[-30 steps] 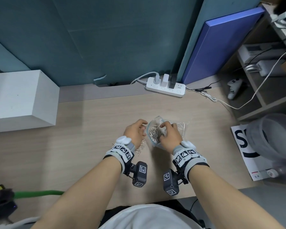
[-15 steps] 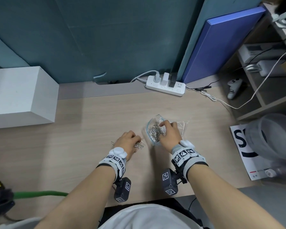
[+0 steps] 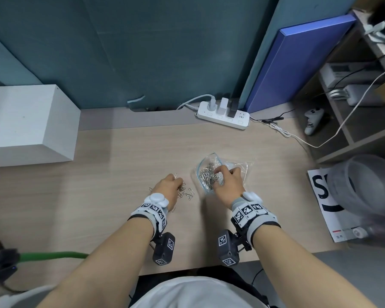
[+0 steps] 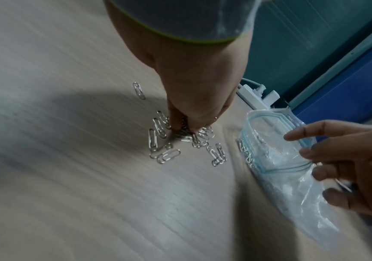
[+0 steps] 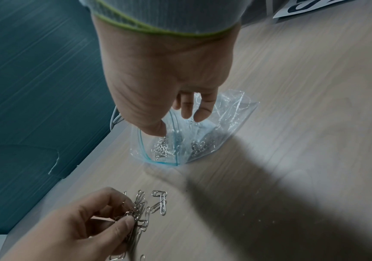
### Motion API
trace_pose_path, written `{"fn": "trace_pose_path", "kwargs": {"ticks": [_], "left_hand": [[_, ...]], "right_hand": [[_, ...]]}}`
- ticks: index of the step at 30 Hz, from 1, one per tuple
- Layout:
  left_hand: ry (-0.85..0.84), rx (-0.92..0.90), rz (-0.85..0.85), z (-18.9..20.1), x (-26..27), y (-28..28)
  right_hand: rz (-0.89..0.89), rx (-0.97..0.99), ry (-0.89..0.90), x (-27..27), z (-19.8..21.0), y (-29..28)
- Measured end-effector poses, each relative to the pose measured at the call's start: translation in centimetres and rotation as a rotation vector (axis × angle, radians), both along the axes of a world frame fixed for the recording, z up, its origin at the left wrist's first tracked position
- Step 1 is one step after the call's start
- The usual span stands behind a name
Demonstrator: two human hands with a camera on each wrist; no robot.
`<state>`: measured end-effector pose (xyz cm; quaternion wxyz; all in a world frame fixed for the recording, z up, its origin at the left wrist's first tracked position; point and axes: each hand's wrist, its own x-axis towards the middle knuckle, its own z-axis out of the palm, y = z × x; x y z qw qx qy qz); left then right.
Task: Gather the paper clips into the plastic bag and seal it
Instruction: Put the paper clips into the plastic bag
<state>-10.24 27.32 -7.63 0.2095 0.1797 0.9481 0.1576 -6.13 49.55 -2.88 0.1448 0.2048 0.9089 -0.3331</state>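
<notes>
A clear zip plastic bag [image 3: 206, 174] with a blue seal line lies on the wooden desk [image 3: 120, 174], its mouth open to the left and many silver clips inside. My right hand [image 3: 226, 174] holds the bag's upper lip, thumb inside the mouth and fingers [image 5: 195, 109] outside the plastic [image 5: 229, 123]. Left of the bag [image 4: 270, 150] several loose paper clips [image 3: 188, 194] lie on the desk. My left hand [image 3: 171, 187] is down on them, its fingertips [image 4: 180, 126] pinching a small bunch of clips [image 5: 136, 210]. More clips [image 4: 165, 153] lie flat around it.
A white box [image 3: 27, 123] stands at the back left. A white power strip [image 3: 222, 116] and a thin white cable [image 3: 280, 132] lie at the back. A blue board [image 3: 298, 67] leans behind. A printed sheet [image 3: 325, 203] and a translucent container [image 3: 365, 187] lie at the right edge.
My left hand has left the bag's mouth, moved left and toward me to the loose clips, and now pinches a bunch. The right hand has stayed at the bag.
</notes>
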Motion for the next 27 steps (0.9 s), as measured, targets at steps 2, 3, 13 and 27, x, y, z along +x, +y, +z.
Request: {"fn": "trace_pose_path", "kwargs": {"ticks": [2, 3, 13, 27], "left_hand": [[-0.004, 0.049, 0.091, 0.3, 0.0, 0.1], [-0.008, 0.099, 0.148, 0.7, 0.0, 0.4], [-0.242, 0.59, 0.297, 4.7, -0.8, 5.4], [-0.006, 0.03, 0.052, 0.4, 1.0, 1.6]], "right_hand": [[0.001, -0.014, -0.032, 0.2, 0.1, -0.2], [-0.003, -0.014, -0.041, 0.3, 0.2, -0.3], [-0.01, -0.026, -0.047, 0.6, 0.8, -0.9], [0.04, -0.021, 0.023, 0.8, 0.3, -0.1]]}}
